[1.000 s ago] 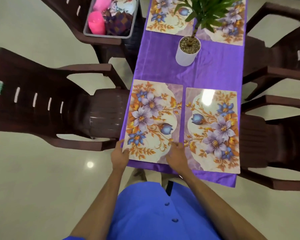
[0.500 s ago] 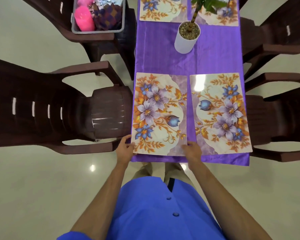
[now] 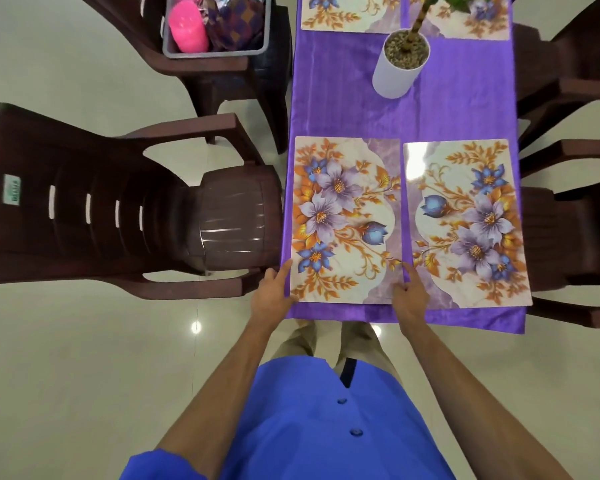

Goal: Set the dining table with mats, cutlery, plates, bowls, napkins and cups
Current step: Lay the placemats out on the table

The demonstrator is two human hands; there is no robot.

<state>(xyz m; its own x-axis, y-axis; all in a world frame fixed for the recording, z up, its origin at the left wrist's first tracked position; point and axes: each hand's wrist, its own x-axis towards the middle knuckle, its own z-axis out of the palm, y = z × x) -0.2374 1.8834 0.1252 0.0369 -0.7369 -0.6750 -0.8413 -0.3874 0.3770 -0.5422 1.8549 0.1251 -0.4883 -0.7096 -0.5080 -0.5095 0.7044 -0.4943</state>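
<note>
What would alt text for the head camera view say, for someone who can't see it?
Seen from above, a person's left hand and right hand touch the near corners of a floral placemat on a purple tablecloth, beside a matching second mat. A white plant pot stands farther along; brown chairs surround the table.

A: What is the person wearing?
B: A bright blue shirt (image 3: pixel 312 427), its hem split into a notch at twelve o'clock, with two small round blue buttons (image 3: pixel 355 432) down the front.
A: Sleeves?
B: Short; one blue sleeve (image 3: pixel 160 465) edge shows at seven o'clock, and both forearms are bare.
A: Below the shirt?
B: Beige trousers (image 3: pixel 298 341), with something dark at the notch.
</note>
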